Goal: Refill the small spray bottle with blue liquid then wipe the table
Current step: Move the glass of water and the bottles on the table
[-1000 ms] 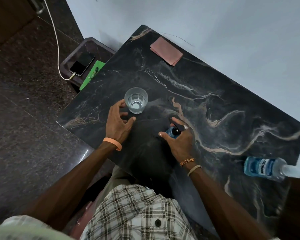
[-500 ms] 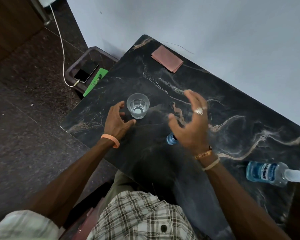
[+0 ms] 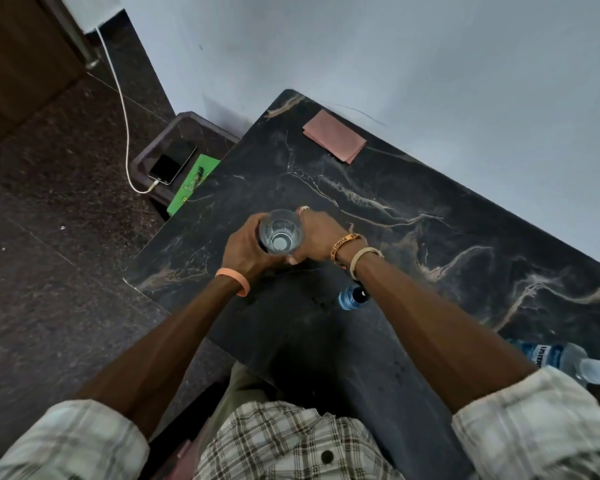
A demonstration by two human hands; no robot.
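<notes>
Over the marble table (image 3: 430,188), left hand (image 3: 243,251) and right hand (image 3: 317,233) grip the glass (image 3: 280,233) — spray bottle (image 3: 349,298) half-hidden by a forearm (image 3: 430,327).

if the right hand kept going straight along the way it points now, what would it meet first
The glass: the right hand grips it, pointing toward the left edge of the table. Right behind the glass sits the left hand, gripping its other side, so that probably comes next.

Cut-off "LISTERI" on label of blue bottle (image 3: 551,356); print on green card (image 3: 193,183) illegible
</notes>
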